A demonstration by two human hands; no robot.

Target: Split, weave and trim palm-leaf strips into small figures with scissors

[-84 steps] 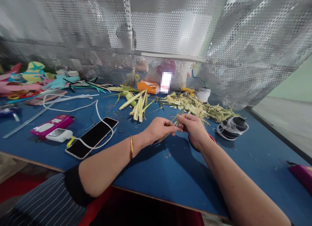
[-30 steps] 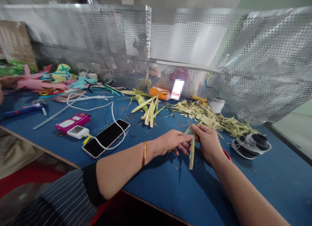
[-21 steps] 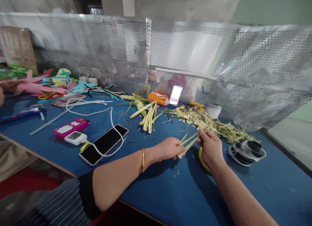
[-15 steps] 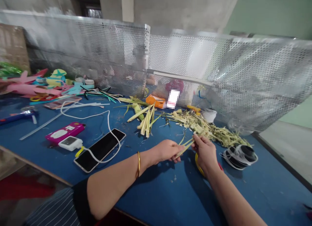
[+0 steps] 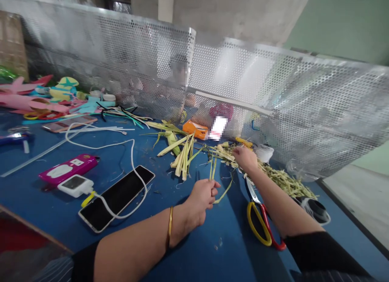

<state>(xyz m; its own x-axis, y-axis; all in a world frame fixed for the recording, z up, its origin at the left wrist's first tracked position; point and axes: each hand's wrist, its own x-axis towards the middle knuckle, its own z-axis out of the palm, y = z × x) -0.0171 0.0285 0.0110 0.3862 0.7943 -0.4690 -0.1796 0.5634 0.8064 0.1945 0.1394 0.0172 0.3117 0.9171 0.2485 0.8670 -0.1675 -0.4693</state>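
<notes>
Pinching skinny leaf strips (image 5: 214,168) over the table (image 5: 225,229) with the left hand (image 5: 202,199), holding the right hand (image 5: 246,158) at the scrap pile (image 5: 282,180) (no telling if grabbing anything), probably risking a snapped strip from yanking, or snagging on the scissors (image 5: 255,197).

A silvery perforated screen (image 5: 136,63) lines the far edge of the blue table (image 5: 212,265). Behind rise a grey wall (image 5: 243,14), a pale pillar (image 5: 165,6) and, toward the far right corner, a green wall (image 5: 343,22).
</notes>
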